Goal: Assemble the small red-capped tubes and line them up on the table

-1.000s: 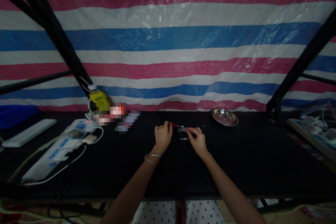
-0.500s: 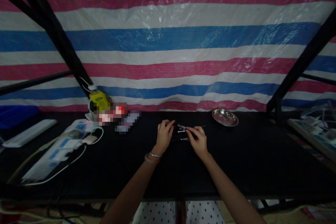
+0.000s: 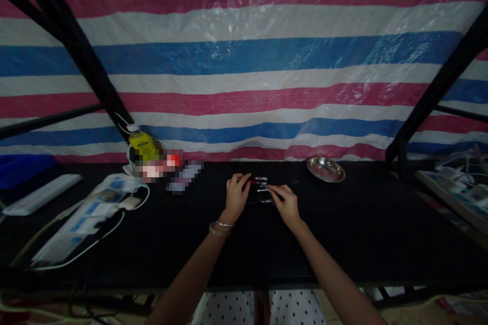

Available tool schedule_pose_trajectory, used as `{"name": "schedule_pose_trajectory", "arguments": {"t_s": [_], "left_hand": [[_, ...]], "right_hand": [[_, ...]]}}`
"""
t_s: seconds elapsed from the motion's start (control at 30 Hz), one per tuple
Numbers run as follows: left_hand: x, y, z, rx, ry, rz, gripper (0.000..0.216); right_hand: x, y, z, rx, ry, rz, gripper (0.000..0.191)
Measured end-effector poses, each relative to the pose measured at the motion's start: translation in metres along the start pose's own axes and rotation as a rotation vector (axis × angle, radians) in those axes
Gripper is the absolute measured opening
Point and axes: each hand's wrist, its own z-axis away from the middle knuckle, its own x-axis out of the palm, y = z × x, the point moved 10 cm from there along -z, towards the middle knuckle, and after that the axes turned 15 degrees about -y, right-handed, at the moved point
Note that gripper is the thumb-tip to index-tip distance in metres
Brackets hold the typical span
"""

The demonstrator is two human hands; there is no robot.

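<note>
On the black table [image 3: 343,233] my two hands meet over a small cluster of short leads with silver metal tips and red sleeves [image 3: 260,184]. My left hand [image 3: 237,196] has its fingers curled and pinched on the red ends of these leads. My right hand [image 3: 285,203] pinches the metal tip of one lead with thumb and forefinger. Another metal-tipped piece [image 3: 267,201] lies on the table just below, between the hands. The parts are small and dim.
A round steel dish [image 3: 326,169] sits at the back right. At the left lie a white power strip with cables [image 3: 82,218], a yellow bottle [image 3: 142,144] and blurred items. Black frame bars rise on both sides against a striped tarp. More white strips lie far right [image 3: 453,188].
The hands stayed in place; my left fingers shifted from a closed fist to a looser pinch, and the metal-tipped leads are now fanned out a little more between the hands.
</note>
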Motion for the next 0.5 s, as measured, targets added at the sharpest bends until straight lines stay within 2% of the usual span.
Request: {"name": "schedule_pose_trajectory", "arguments": {"t_s": [0.2,0.5], "left_hand": [[0.0044,0.0048,-0.0009,0.026,-0.049,-0.018,0.026],[0.0045,-0.0005,-0.0012,-0.015,-0.043,-0.015,0.026]], "right_hand": [[-0.005,0.0067,0.0016,0.043,0.069,-0.056,0.02],[-0.0064,0.0092,0.0028,0.068,0.087,-0.088,0.021]]}}
